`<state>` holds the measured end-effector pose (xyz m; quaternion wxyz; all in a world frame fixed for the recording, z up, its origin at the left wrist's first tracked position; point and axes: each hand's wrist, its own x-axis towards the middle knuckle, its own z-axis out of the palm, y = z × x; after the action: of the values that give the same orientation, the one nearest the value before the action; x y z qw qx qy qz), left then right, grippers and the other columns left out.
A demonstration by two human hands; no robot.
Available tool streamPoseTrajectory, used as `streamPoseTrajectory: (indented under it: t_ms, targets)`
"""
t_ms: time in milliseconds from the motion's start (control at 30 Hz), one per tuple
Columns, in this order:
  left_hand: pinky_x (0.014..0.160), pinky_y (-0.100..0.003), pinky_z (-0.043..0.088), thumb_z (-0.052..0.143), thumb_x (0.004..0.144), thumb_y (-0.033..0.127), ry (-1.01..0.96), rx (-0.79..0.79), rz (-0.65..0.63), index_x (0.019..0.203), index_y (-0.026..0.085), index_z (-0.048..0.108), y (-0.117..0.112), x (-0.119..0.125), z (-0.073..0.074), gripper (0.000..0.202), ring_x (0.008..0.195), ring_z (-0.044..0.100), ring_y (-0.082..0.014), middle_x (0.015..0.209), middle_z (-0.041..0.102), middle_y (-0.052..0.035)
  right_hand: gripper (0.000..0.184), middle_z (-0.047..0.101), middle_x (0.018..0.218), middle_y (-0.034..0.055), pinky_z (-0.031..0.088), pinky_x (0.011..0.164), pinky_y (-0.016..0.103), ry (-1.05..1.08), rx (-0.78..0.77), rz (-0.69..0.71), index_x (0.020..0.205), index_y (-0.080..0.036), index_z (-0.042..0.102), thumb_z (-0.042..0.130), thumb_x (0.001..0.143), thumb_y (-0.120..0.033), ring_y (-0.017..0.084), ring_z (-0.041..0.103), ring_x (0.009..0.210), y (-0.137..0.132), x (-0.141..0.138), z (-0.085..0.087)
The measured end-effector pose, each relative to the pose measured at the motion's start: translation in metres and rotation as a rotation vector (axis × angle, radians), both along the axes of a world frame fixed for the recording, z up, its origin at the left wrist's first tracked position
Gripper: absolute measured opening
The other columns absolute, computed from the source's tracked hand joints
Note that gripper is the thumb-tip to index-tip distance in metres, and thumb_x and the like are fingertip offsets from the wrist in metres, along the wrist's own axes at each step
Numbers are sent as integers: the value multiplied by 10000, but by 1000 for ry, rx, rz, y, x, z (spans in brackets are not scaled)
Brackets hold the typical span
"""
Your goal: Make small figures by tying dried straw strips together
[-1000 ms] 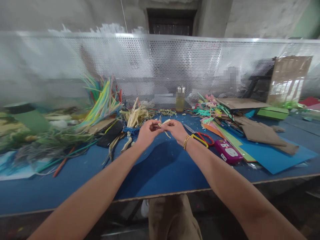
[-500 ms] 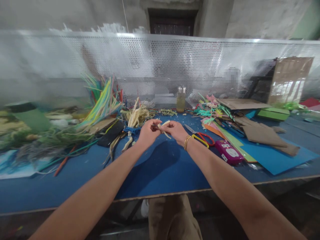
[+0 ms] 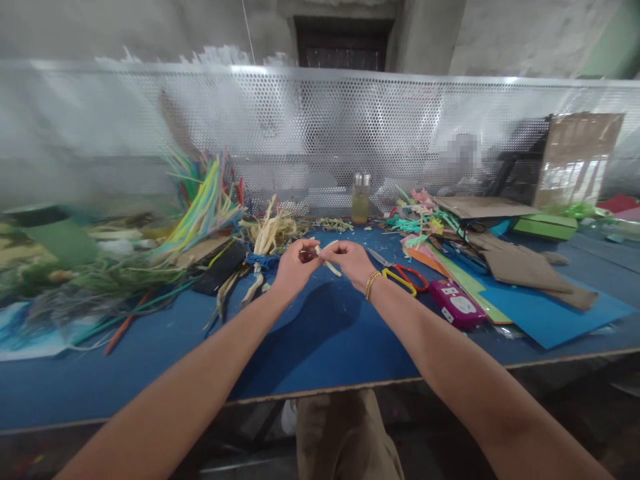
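A pale, straw-coloured strip is pinched between my two hands above the blue table. My left hand is closed on it, thumb against fingertips. My right hand, with a gold bracelet at the wrist, grips the same strip from the other side, and one end dangles below the fingers. Just left of my left hand lies a bundle of dry pale fibre with blue string around it. Scissors with red and yellow handles rest right of my right hand.
A purple pouch, blue paper and cardboard pieces lie at right. Coloured strips and green and grey fibres fill the left. A glass bottle stands before the perforated metal panel.
Both hands keep nearly the same place and hold. The strip between the fingers has shifted slightly, and the whole view has moved a little.
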<state>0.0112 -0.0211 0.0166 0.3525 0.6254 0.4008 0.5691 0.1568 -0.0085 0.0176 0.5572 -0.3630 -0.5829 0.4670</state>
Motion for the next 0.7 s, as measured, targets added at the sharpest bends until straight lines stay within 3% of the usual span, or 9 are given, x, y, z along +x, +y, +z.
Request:
streamPoseTrajectory:
  t_ms: [300,500,700]
  targets:
    - [688,-278,477,702,658,226,88,1,26,985,169,612,2,-2,-1,344,744,581,-145,893,605,-35,233,612,620,-18,427,615,263,-57,-6,-93,624,-179,616,765,588,-355,108,512,591,1,-2,-4]
    - [670,-282,463,661,651,208,220,-7,38,913,162,624,4,-3,-3,269,712,580,-149,817,626,-22,207,599,661,-21,423,613,246,-100,123,-102,607,-184,573,723,618,-327,108,521,623,2,-2,-6]
    - [633,-272,426,577,665,176,175,-76,-75,893,169,593,3,-3,-2,229,652,568,-143,707,621,2,203,594,669,-23,420,594,240,-112,138,-89,642,-186,573,711,622,-335,108,529,621,0,-2,-3]
